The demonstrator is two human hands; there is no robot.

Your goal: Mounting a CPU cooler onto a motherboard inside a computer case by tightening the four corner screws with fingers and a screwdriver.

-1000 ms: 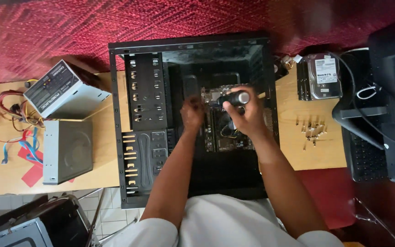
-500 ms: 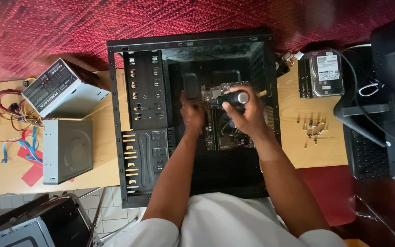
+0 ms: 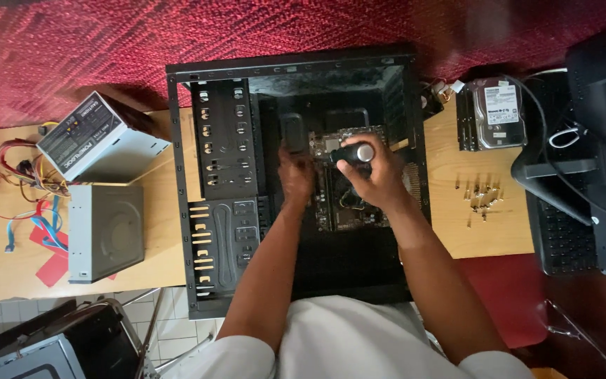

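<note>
An open black computer case [image 3: 219,175] lies flat on a wooden table. Inside it sits a motherboard [image 3: 338,200]. My right hand [image 3: 376,175] grips a screwdriver [image 3: 353,152] with a black handle and silver end cap, held upright over the board. My left hand [image 3: 294,175] rests on the board's left edge, fingers pressed down beside the screwdriver. The screwdriver's tip is hidden under my hands.
A grey power supply [image 3: 96,137] with loose coloured cables and a grey optical drive [image 3: 105,231] lie left of the case. To its right are hard drives [image 3: 492,112], several small screws [image 3: 478,196], a black keyboard [image 3: 559,231] and a monitor stand [image 3: 597,126].
Both hands stay at the same spot on the board. The view has shifted slightly; the screwdriver and hands have barely moved.
</note>
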